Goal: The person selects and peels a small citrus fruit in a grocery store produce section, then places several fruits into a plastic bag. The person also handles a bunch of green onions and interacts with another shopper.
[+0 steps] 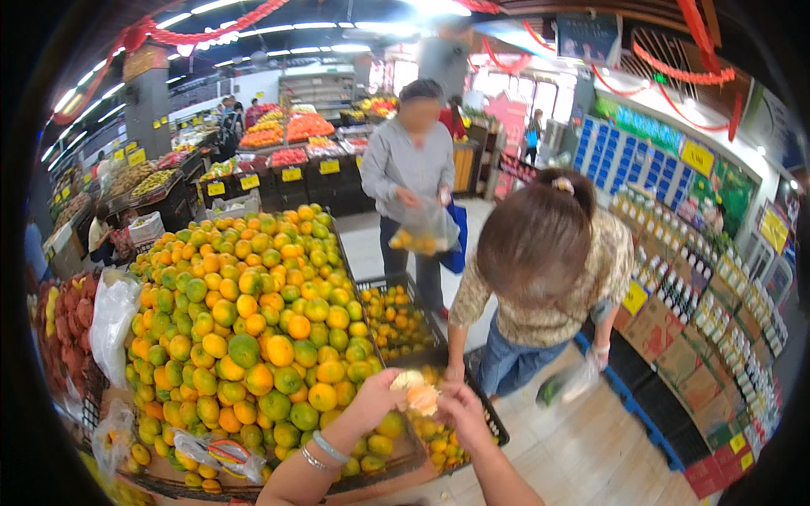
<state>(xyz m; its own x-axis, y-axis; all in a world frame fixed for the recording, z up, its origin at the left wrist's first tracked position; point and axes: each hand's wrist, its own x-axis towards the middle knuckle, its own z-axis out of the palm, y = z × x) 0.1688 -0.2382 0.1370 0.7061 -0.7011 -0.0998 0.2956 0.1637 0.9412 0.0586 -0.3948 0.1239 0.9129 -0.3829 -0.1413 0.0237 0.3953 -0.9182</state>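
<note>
A partly peeled mandarin (423, 400) is between my two hands above the edge of a fruit display. My left hand (380, 395) grips it from the left, with a pale piece of peel (407, 379) by the fingertips. A silver bracelet and a pale bangle (330, 446) circle my left wrist. My right hand (462, 411) has its bent fingertips on the fruit's right side. Just beyond it, another person's hand (454, 372) reaches down. A large heap of green and orange mandarins (253, 329) rises to the left of my hands.
Lower black crates (425, 303) of mandarins stand right of the heap. One person (557, 253) leans in close; another (411, 158) holds a clear bag of fruit (425, 231). Plastic bags (116, 326) hang at the heap's left. Bottles on cartons (671, 354) line the right side.
</note>
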